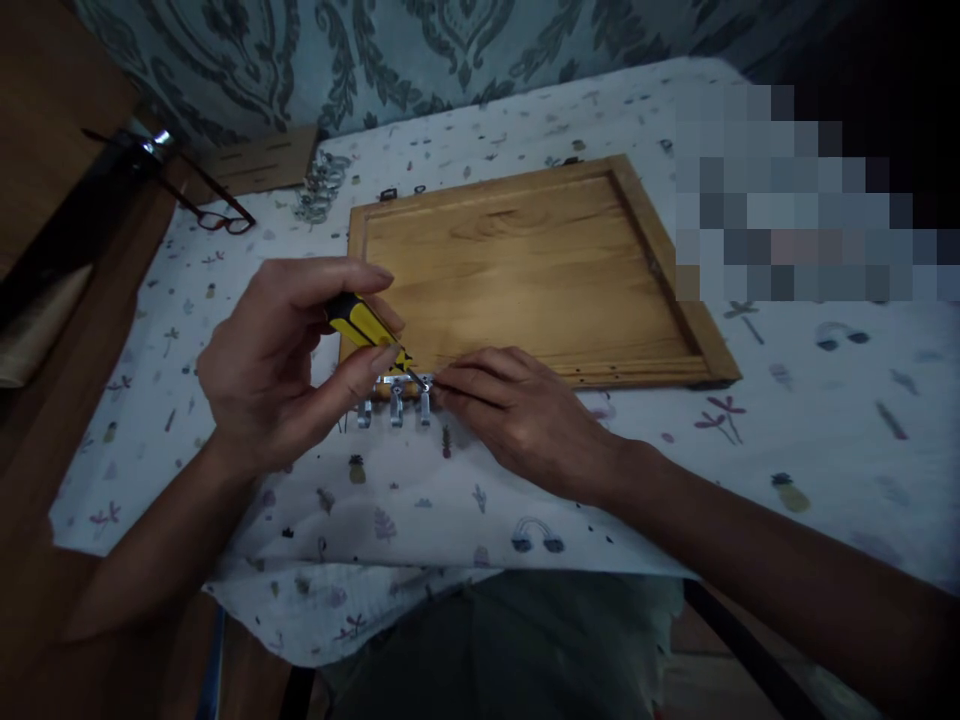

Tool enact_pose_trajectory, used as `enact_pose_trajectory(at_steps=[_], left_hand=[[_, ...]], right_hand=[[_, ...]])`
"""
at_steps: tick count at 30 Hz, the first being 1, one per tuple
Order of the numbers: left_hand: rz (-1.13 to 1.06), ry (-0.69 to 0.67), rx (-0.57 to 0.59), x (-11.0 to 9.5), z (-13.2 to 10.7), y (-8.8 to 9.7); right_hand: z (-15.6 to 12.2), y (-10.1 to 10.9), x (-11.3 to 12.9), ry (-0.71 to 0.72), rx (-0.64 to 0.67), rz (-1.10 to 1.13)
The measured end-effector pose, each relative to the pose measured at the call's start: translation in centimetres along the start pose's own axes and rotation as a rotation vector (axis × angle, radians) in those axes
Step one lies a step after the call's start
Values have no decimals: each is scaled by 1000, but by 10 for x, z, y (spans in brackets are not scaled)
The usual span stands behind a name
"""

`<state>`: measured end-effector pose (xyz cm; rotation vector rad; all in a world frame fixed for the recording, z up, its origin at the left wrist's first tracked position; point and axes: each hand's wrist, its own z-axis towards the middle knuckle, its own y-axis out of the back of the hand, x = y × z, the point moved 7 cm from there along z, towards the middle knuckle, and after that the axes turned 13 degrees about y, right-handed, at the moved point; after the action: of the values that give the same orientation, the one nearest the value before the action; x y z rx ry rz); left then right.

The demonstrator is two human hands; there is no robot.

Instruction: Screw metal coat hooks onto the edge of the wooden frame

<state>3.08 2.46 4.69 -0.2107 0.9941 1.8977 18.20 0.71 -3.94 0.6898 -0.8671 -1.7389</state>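
My left hand [274, 365] is closed around a yellow-and-black screwdriver [364, 325], gripped between thumb and fingers. Its shaft slants down to the right, and the tip meets a metal hook strip [390, 381] on the near edge of a framed wooden panel [510, 270]. Several silvery hooks [396, 405] hang from the strip over that edge. My right hand [529, 415] rests against the same edge, just right of the screwdriver tip. Its fingers are held together at the end of the strip; what is under the fingertips is hidden.
Eyeglasses [225, 222] lie at the left on the patterned tablecloth [637, 520]. Behind them are a piece of cardboard [259, 163] and a heap of shiny metal pieces [322, 185]. A brown wooden surface borders the left side. The right background is pixelated.
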Motion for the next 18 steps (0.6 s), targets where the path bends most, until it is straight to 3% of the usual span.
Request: enact_pose_trajectory(at_steps=[6, 18], left_hand=[[5, -127, 21, -7, 1, 1], [19, -44, -50, 6, -2, 4]], right_hand=[[2, 0, 0, -26, 25, 3], [0, -1, -1, -16, 5, 22]])
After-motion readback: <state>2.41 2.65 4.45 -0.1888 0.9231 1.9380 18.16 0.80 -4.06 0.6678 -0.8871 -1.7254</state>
